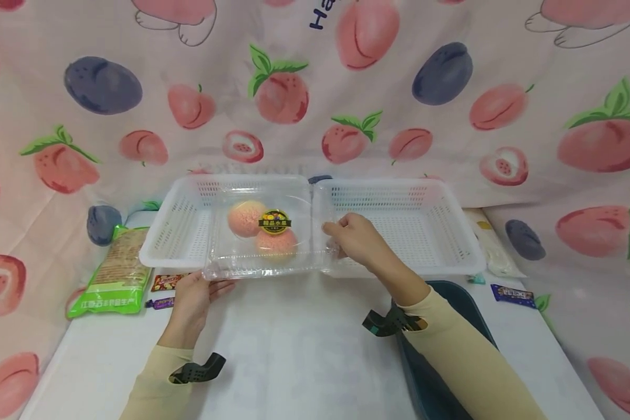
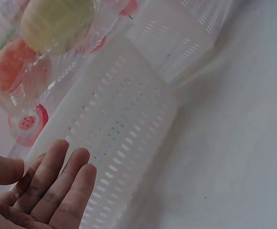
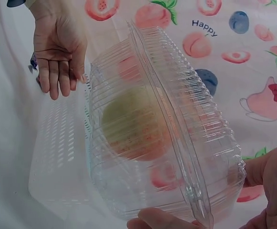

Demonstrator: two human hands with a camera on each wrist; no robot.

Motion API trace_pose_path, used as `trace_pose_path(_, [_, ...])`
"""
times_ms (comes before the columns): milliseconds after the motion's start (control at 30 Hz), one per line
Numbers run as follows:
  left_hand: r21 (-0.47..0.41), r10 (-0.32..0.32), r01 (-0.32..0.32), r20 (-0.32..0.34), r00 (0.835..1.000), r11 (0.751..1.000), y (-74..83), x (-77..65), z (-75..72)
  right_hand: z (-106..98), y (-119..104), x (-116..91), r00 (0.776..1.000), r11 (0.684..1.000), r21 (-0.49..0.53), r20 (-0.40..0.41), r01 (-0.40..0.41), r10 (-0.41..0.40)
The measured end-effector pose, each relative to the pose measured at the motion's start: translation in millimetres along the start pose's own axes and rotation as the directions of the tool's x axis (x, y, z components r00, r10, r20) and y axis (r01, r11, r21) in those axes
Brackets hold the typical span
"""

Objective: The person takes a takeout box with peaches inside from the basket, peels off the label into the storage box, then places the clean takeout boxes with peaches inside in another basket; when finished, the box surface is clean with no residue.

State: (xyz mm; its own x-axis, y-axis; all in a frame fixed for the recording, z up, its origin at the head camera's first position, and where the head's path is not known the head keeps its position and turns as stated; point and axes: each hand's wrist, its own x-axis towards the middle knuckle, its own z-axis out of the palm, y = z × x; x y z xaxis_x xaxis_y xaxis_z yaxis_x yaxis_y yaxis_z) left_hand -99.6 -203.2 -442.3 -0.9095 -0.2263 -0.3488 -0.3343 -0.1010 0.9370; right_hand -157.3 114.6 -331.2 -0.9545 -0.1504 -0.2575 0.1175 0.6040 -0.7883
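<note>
Pinching a clear box (image 1: 241, 259) by its right edge between the fingers of the right hand (image 1: 354, 236). At its near left corner, holding the fingers of the left hand (image 1: 191, 297) nearly straight; touching the plastic or just beside it, cannot tell. Enclosing two pinkish fruits (image 1: 247, 219) under a dark label (image 1: 275, 222). Held over the left basket (image 1: 181, 233), overlapping the right basket's (image 1: 420, 227) inner end in the head view. On the counter (image 1: 294, 350), leftward: a green bag (image 1: 115, 271), red packet (image 1: 164, 283), purple packet (image 1: 163, 303). Rightward: a dark bin (image 1: 459, 297), white bag (image 1: 496, 248), blue packet (image 1: 513, 296).
</note>
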Motion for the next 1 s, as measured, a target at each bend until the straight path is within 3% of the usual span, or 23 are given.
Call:
trace_pose_path(300, [0.049, -0.025, 0.027, -0.046, 0.999, 0.998, -3.2, 3.5, -3.0, -10, 18, -21, 1.0, 1.0, 0.01, 0.002, 0.008, -0.008])
trace_pose_path(600, [0.058, -0.007, 0.012, -0.075, 0.997, 0.998, -3.2, 3.9, -2.0, -14, 38, -51, 0.999, 0.999, -0.021, 0.016, 0.037, -0.037])
trace_pose_path(1000, [0.031, -0.004, 0.006, -0.034, 0.999, 1.0, -0.1, 1.3, 0.2, -7, 62, -86, 1.0, 1.0, 0.006, 0.015, 0.025, -0.025])
